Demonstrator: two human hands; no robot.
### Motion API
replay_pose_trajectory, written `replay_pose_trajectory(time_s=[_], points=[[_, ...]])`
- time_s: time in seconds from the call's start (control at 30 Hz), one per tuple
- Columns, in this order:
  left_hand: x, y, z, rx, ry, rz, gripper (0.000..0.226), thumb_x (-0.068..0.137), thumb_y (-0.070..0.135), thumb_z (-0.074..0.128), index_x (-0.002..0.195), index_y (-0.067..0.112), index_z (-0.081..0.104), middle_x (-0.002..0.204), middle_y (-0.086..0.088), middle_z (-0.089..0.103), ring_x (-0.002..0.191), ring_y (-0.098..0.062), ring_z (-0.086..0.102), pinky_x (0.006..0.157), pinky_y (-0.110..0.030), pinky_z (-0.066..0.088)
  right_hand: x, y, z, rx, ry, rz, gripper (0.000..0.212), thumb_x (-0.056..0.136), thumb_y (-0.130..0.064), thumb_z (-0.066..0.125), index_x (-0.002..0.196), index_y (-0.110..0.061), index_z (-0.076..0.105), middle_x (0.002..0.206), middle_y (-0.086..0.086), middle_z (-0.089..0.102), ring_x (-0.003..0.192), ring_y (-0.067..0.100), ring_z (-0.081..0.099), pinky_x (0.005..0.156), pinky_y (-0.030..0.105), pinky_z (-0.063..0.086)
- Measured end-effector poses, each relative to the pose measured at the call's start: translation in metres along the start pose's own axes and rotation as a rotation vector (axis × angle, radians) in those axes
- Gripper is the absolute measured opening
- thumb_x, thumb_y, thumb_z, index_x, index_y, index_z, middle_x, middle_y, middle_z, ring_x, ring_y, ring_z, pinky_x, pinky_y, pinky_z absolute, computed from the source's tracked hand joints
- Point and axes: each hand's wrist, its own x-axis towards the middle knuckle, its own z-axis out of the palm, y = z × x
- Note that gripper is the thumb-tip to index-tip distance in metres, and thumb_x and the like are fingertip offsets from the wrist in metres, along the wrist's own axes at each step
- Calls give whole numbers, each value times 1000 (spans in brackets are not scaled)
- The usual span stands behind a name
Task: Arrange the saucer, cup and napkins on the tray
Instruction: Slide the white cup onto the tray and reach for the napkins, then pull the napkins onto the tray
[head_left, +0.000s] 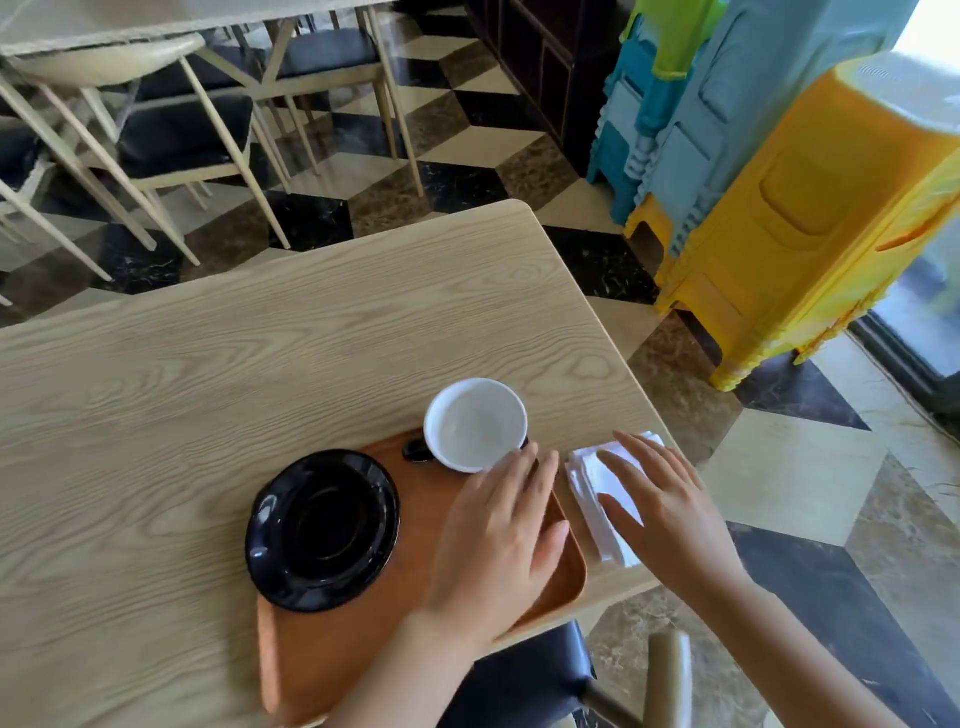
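A brown wooden tray lies at the near edge of the table. A black saucer rests on the tray's left side, overhanging its rim. A cup, white inside and black outside with a black handle, stands at the tray's far edge. My left hand hovers flat over the tray's right part, fingertips close to the cup, holding nothing. A stack of white napkins lies on the table right of the tray. My right hand is spread open on top of them.
The light wood table ends just right of the napkins. A dark-cushioned chair sits below the near edge. Stacked yellow, blue and green plastic stools stand at the right. Chairs and another table are beyond.
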Motion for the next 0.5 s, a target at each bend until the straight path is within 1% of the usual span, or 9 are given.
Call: replay_pose_trajectory(time_s=[0.03,0.07,0.13,0.23,0.3,0.37,0.4,0.43,0.5], points=[[-2,13,11,3,-57,31,56,86,40,45,133,11,45,134,-12,54,120,-23,52,94,-37,48,-9,10,1,-16,-46,44,41,68,-20,79,106,-8,67,119,20,63,108,37,60,88,50,49],[-4,24,23,19,-118,49,58,85,43,44,135,14,42,137,-12,51,123,-23,50,95,-38,47,-16,19,3,-25,-97,84,47,64,-19,82,107,-7,67,121,21,62,109,38,59,87,50,50],[-7,38,41,57,-247,48,60,83,48,39,136,20,40,141,-13,46,127,-22,47,95,-41,47,-26,32,4,-24,-169,140,50,64,-21,82,109,-9,66,125,22,58,113,38,57,84,50,52],[-8,45,56,78,-372,38,58,82,50,33,131,24,48,140,-12,49,127,-20,47,94,-45,48,-34,42,3,4,-213,172,52,64,-23,82,111,-12,64,125,23,57,110,39,58,77,49,55],[-9,45,60,89,-420,47,55,82,50,32,126,24,54,138,-11,51,126,-20,48,94,-46,47,-35,44,2,41,-217,209,50,68,-22,79,115,-14,62,125,21,58,107,39,59,77,48,55],[-10,41,64,125,-440,71,54,82,49,33,125,25,54,139,-10,50,128,-19,46,96,-46,45,-33,44,4,130,-195,257,45,75,-17,73,118,-15,61,124,17,58,107,38,56,82,45,52],[-11,39,66,135,-449,82,54,82,49,34,126,25,53,139,-10,50,129,-19,45,97,-46,44,-31,43,4,189,-179,290,40,78,-14,69,118,-15,61,123,14,59,106,36,55,83,41,50],[-11,39,66,138,-456,89,54,82,49,35,127,24,52,140,-10,49,130,-19,43,98,-46,43,-28,41,2,247,-162,332,36,81,-10,65,116,-15,62,120,12,60,104,35,55,83,37,47],[-11,38,67,125,-470,88,54,83,49,35,127,24,51,141,-10,48,130,-19,43,98,-46,42,-20,38,-2,338,-144,394,31,83,-1,56,110,-13,66,113,11,65,97,33,57,78,35,46]])
